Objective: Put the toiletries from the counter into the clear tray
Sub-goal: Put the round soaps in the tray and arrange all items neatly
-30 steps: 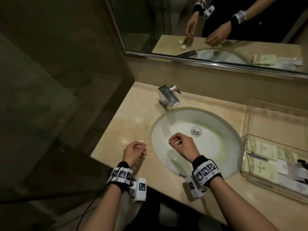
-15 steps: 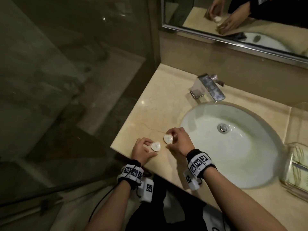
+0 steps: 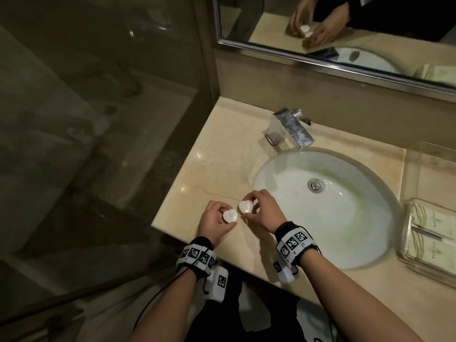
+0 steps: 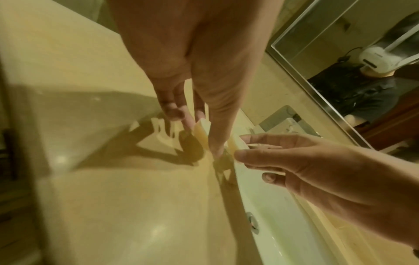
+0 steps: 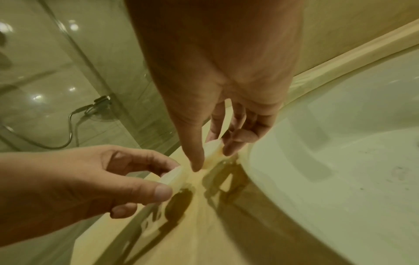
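Two white heart-shaped soaps are at the counter's front left corner, beside the sink. My left hand [image 3: 215, 219] pinches the left soap [image 3: 230, 216] between thumb and fingers. My right hand [image 3: 256, 209] pinches the right soap [image 3: 246, 206] the same way. In the left wrist view the left soap [image 4: 202, 131] is tilted up on edge with its shadow on the counter, and in the right wrist view the right soap [image 5: 212, 151] is too. The clear tray [image 3: 407, 261] stands on the counter right of the sink and holds several pale green packets.
The white sink basin [image 3: 320, 218] lies between the hands and the tray. A chrome faucet [image 3: 291, 129] stands behind it. A mirror [image 3: 345, 45] runs along the back wall, and a glass shower wall [image 3: 98, 144] borders the counter's left end.
Both hands came from the sink's front edge to the counter's left corner and each took hold of a soap. The head view swung left, pushing the tray to the right edge.
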